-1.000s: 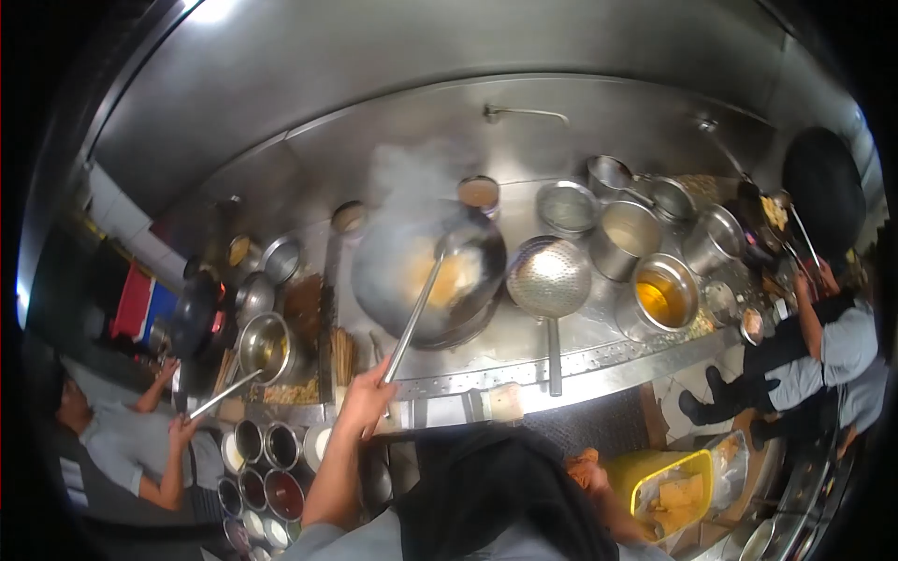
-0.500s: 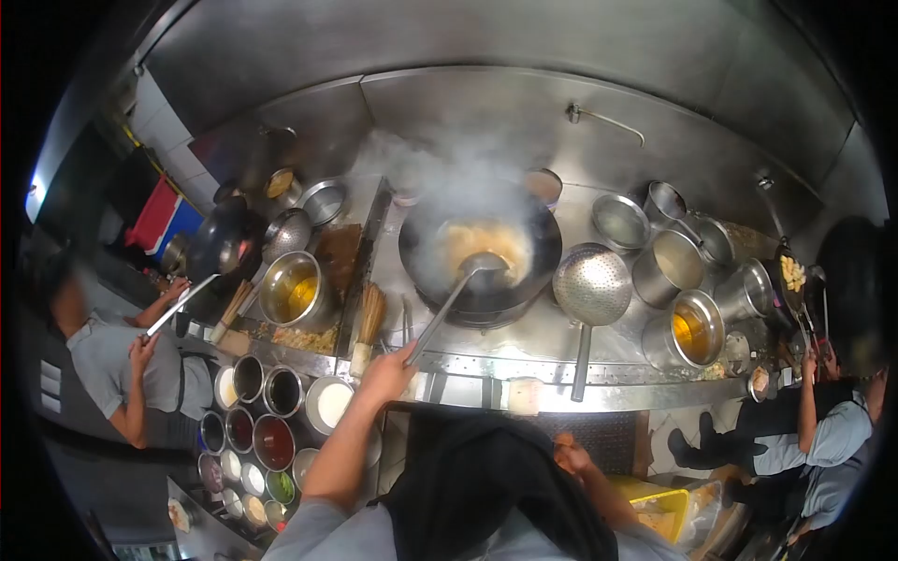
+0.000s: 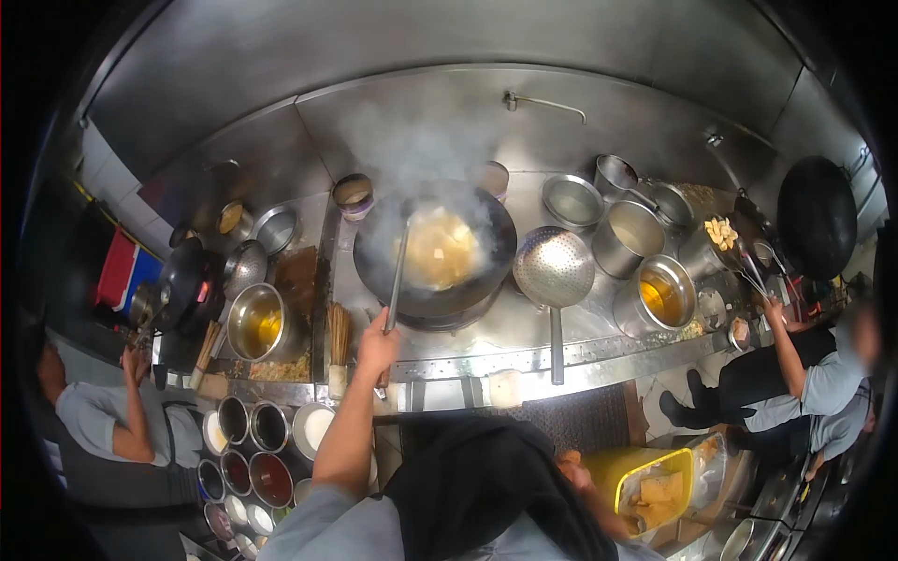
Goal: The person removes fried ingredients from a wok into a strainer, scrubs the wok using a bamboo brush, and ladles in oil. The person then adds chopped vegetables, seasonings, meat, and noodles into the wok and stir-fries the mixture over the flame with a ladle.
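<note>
My left hand (image 3: 378, 351) is closed around the long handle of a ladle (image 3: 398, 276). The handle reaches up over the near left part of a large black wok (image 3: 379, 280); steam blurs its far end, so the bowl is hard to make out. Pale yellow, soupy food (image 3: 447, 257) with a lighter piece in it lies in the wok. Low beside the dark apron is my right hand (image 3: 574, 475), its fingers curled; whether anything is in them cannot be seen. A perforated strainer (image 3: 554, 266) rests just right of the wok, handle toward me.
A bamboo brush (image 3: 338, 337) stands left of the wok. Pots of yellow oil (image 3: 259, 323) (image 3: 659, 299) flank it. Sauce containers (image 3: 270, 479) stand low left, a yellow bin (image 3: 690, 467) low right. One person (image 3: 122, 411) works at left; another (image 3: 800, 365) at right lifts a strainer of food.
My left hand has pushed the ladle forward and left; its bowl no longer shows mid-wok. The whole view has shifted. The person at right has raised the strainer of food.
</note>
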`<state>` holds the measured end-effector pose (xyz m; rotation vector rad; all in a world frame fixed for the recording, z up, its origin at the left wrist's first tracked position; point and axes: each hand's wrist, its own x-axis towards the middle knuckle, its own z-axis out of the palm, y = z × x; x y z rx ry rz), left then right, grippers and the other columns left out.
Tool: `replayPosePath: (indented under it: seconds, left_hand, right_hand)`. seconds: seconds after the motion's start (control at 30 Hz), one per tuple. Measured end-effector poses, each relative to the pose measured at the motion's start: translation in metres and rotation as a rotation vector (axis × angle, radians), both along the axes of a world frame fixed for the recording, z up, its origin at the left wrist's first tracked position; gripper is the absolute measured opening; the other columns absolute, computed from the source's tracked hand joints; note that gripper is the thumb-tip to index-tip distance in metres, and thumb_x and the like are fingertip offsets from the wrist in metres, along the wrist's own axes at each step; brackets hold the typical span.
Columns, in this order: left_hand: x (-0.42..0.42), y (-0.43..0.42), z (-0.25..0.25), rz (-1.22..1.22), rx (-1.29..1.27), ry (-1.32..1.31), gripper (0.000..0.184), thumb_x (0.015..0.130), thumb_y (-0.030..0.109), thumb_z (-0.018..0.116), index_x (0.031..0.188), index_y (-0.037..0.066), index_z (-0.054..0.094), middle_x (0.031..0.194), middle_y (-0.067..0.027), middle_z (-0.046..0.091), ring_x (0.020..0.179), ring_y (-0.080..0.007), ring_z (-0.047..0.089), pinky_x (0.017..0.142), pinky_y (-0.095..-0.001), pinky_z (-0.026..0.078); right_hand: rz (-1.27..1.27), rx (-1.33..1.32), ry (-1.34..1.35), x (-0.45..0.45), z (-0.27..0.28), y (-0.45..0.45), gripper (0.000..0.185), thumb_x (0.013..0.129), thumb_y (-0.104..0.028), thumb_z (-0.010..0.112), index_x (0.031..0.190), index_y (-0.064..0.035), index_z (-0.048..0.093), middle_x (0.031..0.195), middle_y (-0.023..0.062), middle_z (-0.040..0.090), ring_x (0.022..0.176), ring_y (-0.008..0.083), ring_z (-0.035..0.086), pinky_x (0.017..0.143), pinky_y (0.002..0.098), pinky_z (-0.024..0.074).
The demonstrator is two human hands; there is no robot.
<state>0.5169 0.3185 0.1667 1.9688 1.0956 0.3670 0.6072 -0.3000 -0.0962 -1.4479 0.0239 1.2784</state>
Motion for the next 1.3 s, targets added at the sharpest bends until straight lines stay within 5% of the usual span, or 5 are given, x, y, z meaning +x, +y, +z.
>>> replayPosePath:
  seconds: [0.1,0.7,0.87,1.03,1.3]
  left_hand:
    - [0.001,0.003,0.025,0.053,-0.246,-0.137,0.058,0.092,0.010,0.061,0.147,0.006,0.044,0.073,-0.0048,0.059,0.054,-0.0103,0.055,0.044,-0.0293,0.046]
    - [-0.018,-0.006,0.026,0.095,-1.249,-0.500,0.063,0.098,0.018,0.058,0.152,0.016,0.024,0.071,0.0001,0.055,0.052,-0.0112,0.048,0.044,-0.0281,0.039]
    - [-0.032,-0.023,0.047,0.083,-1.114,-0.439,0.058,0.097,0.017,0.059,0.150,0.014,0.034,0.070,-0.0001,0.054,0.051,-0.0114,0.049,0.045,-0.0272,0.040]
    - [-0.045,-0.038,0.051,0.068,-0.791,-0.283,0.062,0.094,0.013,0.061,0.151,0.010,0.037,0.069,-0.0004,0.055,0.049,-0.0119,0.050,0.045,-0.0267,0.042]
    - [-0.075,-0.082,0.055,0.063,-0.462,-0.246,0.071,0.094,0.007,0.060,0.155,0.005,0.025,0.066,-0.0009,0.053,0.050,-0.0092,0.049,0.046,-0.0260,0.043]
  right_hand:
    - [0.112,-0.109,0.014,-0.010,0.004,-0.012,0.047,0.100,-0.037,0.040,0.121,-0.0022,0.064,0.118,0.0144,0.065,0.109,0.0291,0.061,0.095,0.0405,0.0462]
    - [-0.175,-0.121,-0.168,0.018,0.075,0.068,0.020,0.088,-0.014,0.052,0.100,-0.0035,0.065,0.089,0.0059,0.066,0.080,0.0200,0.064,0.072,0.0322,0.0519]
    - [-0.151,-0.176,-0.165,0.023,0.060,0.054,0.022,0.088,-0.016,0.054,0.103,-0.0034,0.065,0.092,0.0056,0.066,0.083,0.0199,0.064,0.074,0.0328,0.0524]
    - [-0.438,0.182,0.366,0.041,0.124,0.074,0.041,0.088,-0.032,0.058,0.117,-0.0025,0.059,0.109,0.0112,0.066,0.094,0.0249,0.066,0.078,0.0373,0.0540]
    - [-0.514,0.675,0.471,0.051,0.283,0.219,0.062,0.084,-0.038,0.064,0.135,-0.0058,0.051,0.127,0.0170,0.060,0.111,0.0391,0.060,0.091,0.0539,0.0500]
